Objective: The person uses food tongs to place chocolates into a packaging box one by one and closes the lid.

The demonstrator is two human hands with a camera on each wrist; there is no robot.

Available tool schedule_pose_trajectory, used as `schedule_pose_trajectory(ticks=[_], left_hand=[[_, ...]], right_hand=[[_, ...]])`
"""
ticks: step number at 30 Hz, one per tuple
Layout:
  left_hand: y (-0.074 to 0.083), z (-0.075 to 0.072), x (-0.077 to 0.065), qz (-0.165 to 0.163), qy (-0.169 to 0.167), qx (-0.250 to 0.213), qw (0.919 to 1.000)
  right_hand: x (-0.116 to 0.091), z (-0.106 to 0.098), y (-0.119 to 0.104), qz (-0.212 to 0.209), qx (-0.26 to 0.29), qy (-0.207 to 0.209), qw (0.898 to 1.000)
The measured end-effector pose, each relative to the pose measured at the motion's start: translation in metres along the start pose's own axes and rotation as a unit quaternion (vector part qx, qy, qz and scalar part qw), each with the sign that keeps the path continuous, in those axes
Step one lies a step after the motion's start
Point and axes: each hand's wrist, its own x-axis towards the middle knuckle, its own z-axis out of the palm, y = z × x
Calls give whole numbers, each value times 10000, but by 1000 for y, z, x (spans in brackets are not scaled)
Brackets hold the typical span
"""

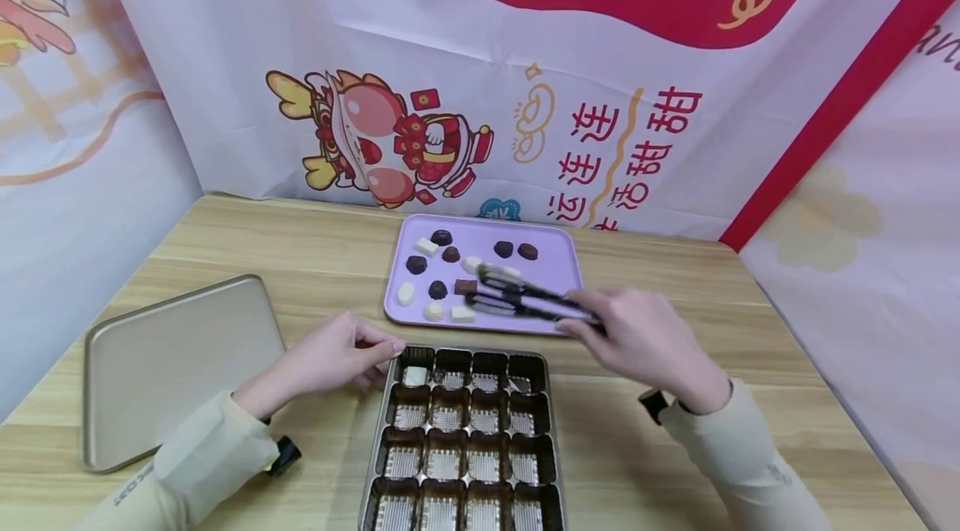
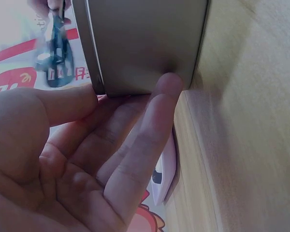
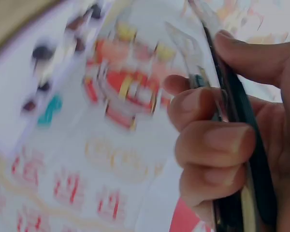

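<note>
My left hand (image 1: 341, 354) holds the far left corner of a metal tin (image 1: 553, 431), thumb on the rim and fingers against the outer wall (image 2: 145, 43). A brown divided insert lines the tin. One white chocolate (image 1: 416, 376) sits in its far left compartment. My right hand (image 1: 645, 339) grips a pair of tongs (image 3: 239, 106) with dark handles and clear tips. The tongs' tips are spread and overlap the near right part of a purple tray (image 1: 558, 252) in the head view. Several dark, brown and white chocolates (image 1: 437, 290) lie on that tray.
A flat gold-coloured lid (image 1: 183, 364) lies on the wooden table (image 1: 660, 273) at the left. Behind the table hangs a printed white and red cloth (image 1: 420, 39), close beyond the tray's far edge.
</note>
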Motion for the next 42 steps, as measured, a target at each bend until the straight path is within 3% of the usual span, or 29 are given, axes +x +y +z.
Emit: schedule_pose_trajectory(ticks=[6,13,19,30,42], left_hand=[[-1,0,0,30,27,106,9999],[1,0,0,101,91,338,9993],[1,-1,1,152,77,364,9992],[-3,0,1,125,58,314,9994],[-3,0,1,108,67,196,9997]], right_hand=[[-3,5,32,436,-962,-186,9942],[0,31,35,583,-1294,-331,9893],[0,44,34,876,-1162,-657,9872],[4,53,39,956,-576,-848,9901],[5,54,39,904,-663,-795,9905]])
